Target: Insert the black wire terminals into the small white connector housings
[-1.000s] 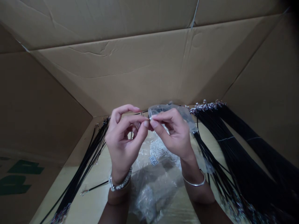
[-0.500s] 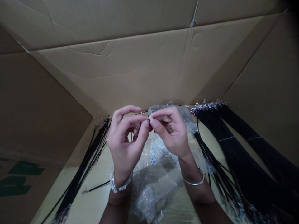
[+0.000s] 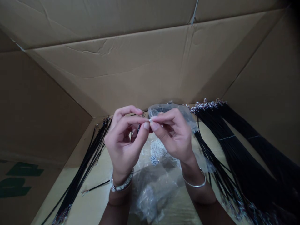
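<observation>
Thumb and fingertip of my right hand (image 3: 174, 132) pinch a tiny white connector (image 3: 150, 120). My left hand (image 3: 125, 137) is closed in a pinch right against it, and a dark piece of cable (image 3: 138, 128) shows inside its curled fingers. The wire ends between the fingertips are mostly hidden. Below both hands lies a clear plastic bag (image 3: 156, 187) with a heap of small white connectors (image 3: 159, 148) and a handwritten label (image 3: 154, 160). A black cable (image 3: 99, 185) with bare coloured wires at its end sticks out beside my left wrist.
At the left lies a bundle of black cables (image 3: 82, 175). Thicker bundles of black cables (image 3: 239, 153) with white-tipped ends lie at the right. Another plastic bag (image 3: 187, 117) is behind my right hand. Cardboard walls (image 3: 112, 75) enclose the table's back and sides.
My hands stay pinched together at the same spot. The right hand has shifted slightly right and turned a little, and less of the white connector shows between the fingertips.
</observation>
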Demonstrator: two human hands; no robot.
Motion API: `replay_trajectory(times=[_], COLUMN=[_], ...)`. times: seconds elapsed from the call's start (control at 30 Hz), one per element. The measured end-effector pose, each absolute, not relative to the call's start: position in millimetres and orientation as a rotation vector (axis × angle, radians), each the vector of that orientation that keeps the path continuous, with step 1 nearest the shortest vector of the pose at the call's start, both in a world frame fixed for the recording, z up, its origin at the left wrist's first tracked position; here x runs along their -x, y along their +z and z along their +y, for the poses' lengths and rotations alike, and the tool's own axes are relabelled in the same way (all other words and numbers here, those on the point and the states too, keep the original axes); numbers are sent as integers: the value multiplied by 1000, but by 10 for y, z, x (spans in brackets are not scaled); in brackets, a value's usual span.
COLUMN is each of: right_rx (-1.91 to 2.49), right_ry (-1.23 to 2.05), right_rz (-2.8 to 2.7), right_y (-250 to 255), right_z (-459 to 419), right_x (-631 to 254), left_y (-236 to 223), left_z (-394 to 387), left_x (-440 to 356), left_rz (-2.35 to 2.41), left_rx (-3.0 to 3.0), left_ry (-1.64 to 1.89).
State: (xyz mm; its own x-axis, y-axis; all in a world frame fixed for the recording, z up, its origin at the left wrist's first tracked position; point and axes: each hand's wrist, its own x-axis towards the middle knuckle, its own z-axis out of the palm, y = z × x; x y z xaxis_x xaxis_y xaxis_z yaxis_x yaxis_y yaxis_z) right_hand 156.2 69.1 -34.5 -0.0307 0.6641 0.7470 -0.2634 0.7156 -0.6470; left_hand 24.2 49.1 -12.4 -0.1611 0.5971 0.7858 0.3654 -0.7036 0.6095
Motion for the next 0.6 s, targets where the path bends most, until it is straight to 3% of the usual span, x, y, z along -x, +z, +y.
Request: replay_trajectory(times=[0.13,0.33,0.6], right_rx=[374,317,340], right_ry=[764,1120,1008], right_rz=[-1396,-1322,-1297], right_y=[-323,-285,-297], right_z=[678,769,748], right_x=[-1581,-1616,-1569], left_y=[-127,-126,-119], left_z=[486,491,478], left_x=[-249,-236,-268], left_rz=[1095,1176,1192], left_rx=[-1921,-1940,-1938], left_ry=[1971,1915,1903])
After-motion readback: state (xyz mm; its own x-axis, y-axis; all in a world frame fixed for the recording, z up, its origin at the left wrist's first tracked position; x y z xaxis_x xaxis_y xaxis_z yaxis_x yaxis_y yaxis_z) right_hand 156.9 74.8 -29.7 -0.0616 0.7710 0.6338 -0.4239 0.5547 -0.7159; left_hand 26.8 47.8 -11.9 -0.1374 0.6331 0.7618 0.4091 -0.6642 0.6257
